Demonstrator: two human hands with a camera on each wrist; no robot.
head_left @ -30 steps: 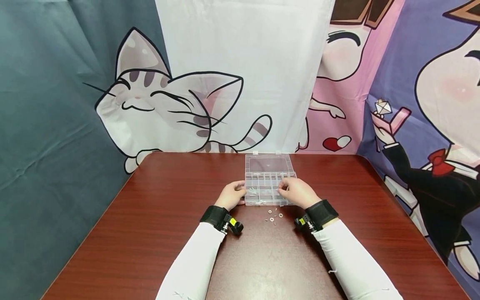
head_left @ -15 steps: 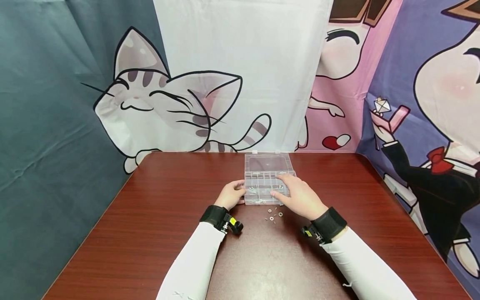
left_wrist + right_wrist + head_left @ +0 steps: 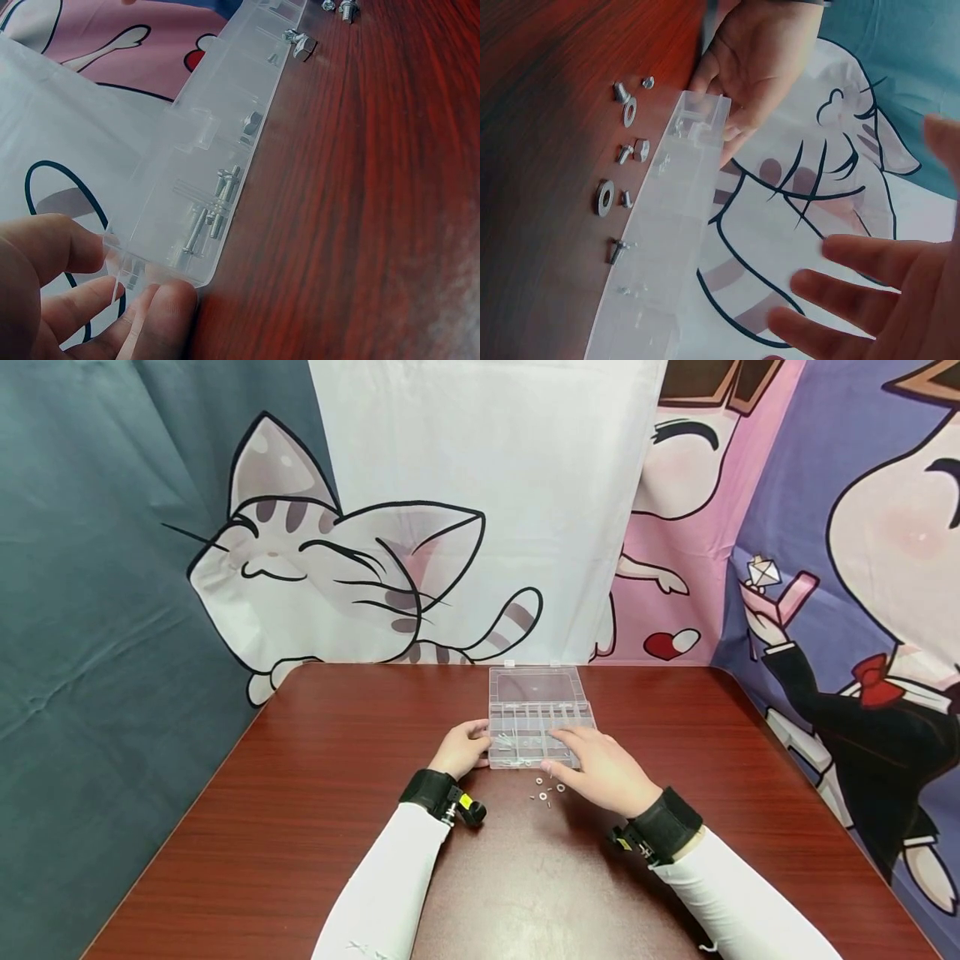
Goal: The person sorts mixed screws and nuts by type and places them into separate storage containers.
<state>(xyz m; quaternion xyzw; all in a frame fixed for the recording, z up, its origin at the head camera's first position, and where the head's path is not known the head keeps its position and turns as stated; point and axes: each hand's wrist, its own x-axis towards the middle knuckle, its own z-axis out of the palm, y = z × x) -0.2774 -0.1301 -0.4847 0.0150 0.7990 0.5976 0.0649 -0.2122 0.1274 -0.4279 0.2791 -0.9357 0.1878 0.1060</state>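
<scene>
Box steadied by your left hand, right hand free beside the loose hardware

Table (image 3: 337,743): red-brown wood, running under both your hands. On it, the clear divided box (image 3: 682,210), right against your left hand, its far-right part behind your right fingers. Lid (image 3: 534,685) folded back, beyond both hands.

Your right hand (image 3: 607,768): fingers spread, nothing seen between them, thumb by the box's near edge. Whether it touches the box, you cannot tell from overhead; the wrist view shows the fingers apart from it.

Your left hand (image 3: 459,750): gripping the box's left end between thumb and fingers.

Long screws (image 3: 196,231) lie inside the box, just past your left thumb. Washers (image 3: 605,199) and small screws (image 3: 627,199) lie loose on the table, left of your right palm, on the near side of its thumb.

Step in hand, by my judgement: between pieces, sorting hardware into the box. Next move seems to call for a fingertip pinch on one loose piece, left hand keeping the box steady.
</scene>
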